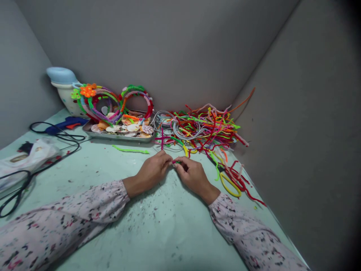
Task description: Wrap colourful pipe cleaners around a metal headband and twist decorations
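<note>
My left hand (153,168) and my right hand (193,176) meet at the middle of the table, both with fingers pinched. Between the fingertips shows a short magenta and green fuzzy stem (174,162), gripped from either side. A magenta stem (162,138) stands up just behind my left hand. Beyond my right hand a curved green and yellow wrapped piece (184,148) lies close to the fingers; whether it joins the piece in my hands I cannot tell. A bright green stem (131,150) lies flat on the table to the left.
At the back, a metal tray (118,137) holds shells and wrapped hoops (137,92), beside a white container (67,96). A blue glue gun (66,124) with black cable (53,162) lies left. Right are piled colourful stems (208,128) and yellow-handled scissors (230,186).
</note>
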